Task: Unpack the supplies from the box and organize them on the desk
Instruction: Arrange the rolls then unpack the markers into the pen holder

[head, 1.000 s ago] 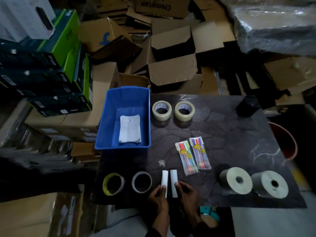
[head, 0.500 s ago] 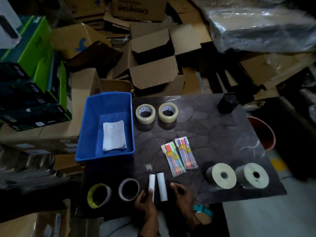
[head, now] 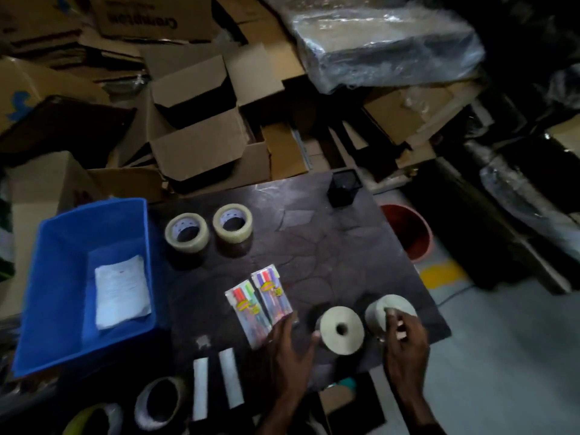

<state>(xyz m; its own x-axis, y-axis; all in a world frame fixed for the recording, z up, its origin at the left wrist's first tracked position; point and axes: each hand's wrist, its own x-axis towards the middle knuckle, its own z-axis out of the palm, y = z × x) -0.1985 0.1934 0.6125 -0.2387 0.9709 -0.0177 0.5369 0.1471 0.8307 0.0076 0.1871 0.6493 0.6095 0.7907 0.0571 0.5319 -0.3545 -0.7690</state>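
Dark tabletop (head: 317, 246), stock laid out in pairs. Far side: one clear tape roll (head: 186, 232) with a second clear tape roll (head: 233, 221) just beside it, both lying flat. Middle: orange-and-green marker pack (head: 246, 309) and purple marker pack (head: 272, 291), side by side and touching. Near right: left paper roll (head: 342, 329) and right paper roll (head: 375, 313), close together, cores facing up toward the camera. Near edge: two white sticks, one (head: 201, 386) parallel to the other (head: 231, 381), with a white tape ring (head: 158, 403) and a yellowish tape ring (head: 91, 419) further left, the latter cut by the frame. Left side: blue bin (head: 62, 277) holding a white paper stack (head: 120, 290). Far right corner: black holder (head: 343, 188). Left grip (head: 287, 350): fingers spread, palm down, between the marker packs and the left paper roll; fingertips at the purple pack's near end, thumb tip just beside the roll's rim. Right grip (head: 405, 340): over the right paper roll, fingers bent against its face; in the blur, clasping or merely touching cannot be told.
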